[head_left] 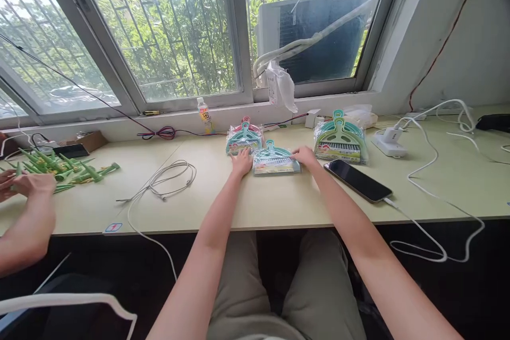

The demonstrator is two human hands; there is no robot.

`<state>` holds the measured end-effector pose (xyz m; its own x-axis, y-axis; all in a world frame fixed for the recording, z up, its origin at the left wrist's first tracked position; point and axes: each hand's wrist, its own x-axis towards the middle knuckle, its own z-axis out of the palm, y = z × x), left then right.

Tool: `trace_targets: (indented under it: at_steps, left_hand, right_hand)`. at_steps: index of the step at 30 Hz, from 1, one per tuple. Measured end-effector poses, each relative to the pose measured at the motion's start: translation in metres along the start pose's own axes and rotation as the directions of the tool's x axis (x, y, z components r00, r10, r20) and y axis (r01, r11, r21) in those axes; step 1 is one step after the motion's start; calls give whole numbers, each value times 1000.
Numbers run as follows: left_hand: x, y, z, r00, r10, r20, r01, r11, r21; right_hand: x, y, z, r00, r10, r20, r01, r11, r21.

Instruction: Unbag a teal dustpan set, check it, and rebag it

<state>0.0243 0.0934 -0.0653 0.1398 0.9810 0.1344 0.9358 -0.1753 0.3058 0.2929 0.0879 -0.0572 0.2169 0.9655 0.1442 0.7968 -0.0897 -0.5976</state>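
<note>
Left hand (241,161) at 9 o'clock edge of teal packet (274,160), right hand (306,156) at 3 o'clock edge; fingers curled on wrapper, firmness of hold unclear. Packet flat on desk (279,202), between stacks. Best squared evenly, clear of phone (357,180) at 4 o'clock.

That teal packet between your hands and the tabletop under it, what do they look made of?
The teal packet, touched by the left hand and right hand, looks like moulded plastic in a clear glossy film wrap, judging by the glare. The table seems matte pale laminate.
</note>
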Motion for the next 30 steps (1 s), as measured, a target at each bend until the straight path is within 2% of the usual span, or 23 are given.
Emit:
trace_targets:
  at_steps: [4, 8, 11, 13, 15, 16, 17, 18, 19, 21, 23, 25, 27, 29, 30]
  left_hand:
    - [19, -13, -2, 999, 51, 0, -51, 998, -44]
    - [32, -21, -5, 997, 65, -39, -69, 989, -131]
    - [32, -16, -6, 983, 58, -175, -90, 979, -182]
    - [27, -7, -8, 940, 44, -338, -143, 951, -275]
    - [19, 4, -13, 897, -35, -442, -204, 853, -481]
    - [13, 9, -17, 903, -80, -423, -219, 760, -611]
    - [7, 14, -20, 933, -97, -345, -208, 639, -741]
    - [1, 18, -23, 974, -59, -218, -158, 514, -843]
    - [-6, 21, -25, 996, 5, -93, -87, 417, -905]
    - [-17, 23, -27, 994, 92, 65, 32, 322, -946]
    - [-23, 22, -25, 996, 69, 62, 41, 270, -962]
    - [-24, 19, -23, 1000, 2, -27, -27, 198, -980]
    - [-20, 18, -22, 991, -88, -99, -90, 108, -990]
    - [-16, 18, -24, 972, -208, -107, -109, 3, -994]
    - [-15, 18, -25, 959, -270, -88, -106, -54, -993]
  right_hand:
    - [7, 12, -1, 989, 125, -75, -108, 975, 194]
    - [5, 11, -6, 965, 232, -124, -174, 915, 365]
    - [-3, 0, -9, 957, 248, -150, -152, 871, 468]
    - [-10, -9, -9, 956, 239, -172, -119, 847, 518]
    - [-17, -18, -7, 956, 214, -202, -73, 836, 544]
    - [-20, -22, -5, 955, 200, -221, -49, 837, 545]
    - [-23, -25, -4, 953, 184, -240, -26, 841, 541]
    - [-26, -27, -2, 951, 165, -260, -2, 847, 531]
    - [-29, -29, 0, 951, 143, -275, 21, 856, 517]
    - [-33, -32, 3, 955, 86, -283, 63, 876, 478]
    - [-38, -35, 6, 952, 2, -307, 134, 898, 419]
    - [-43, -40, 8, 907, -132, -399, 269, 912, 310]
    - [-49, -46, 10, 808, -331, -487, 443, 887, 132]
    - [-55, -51, 14, 719, -514, -468, 560, 827, -49]
    - [-57, -53, 17, 701, -572, -426, 587, 802, -111]
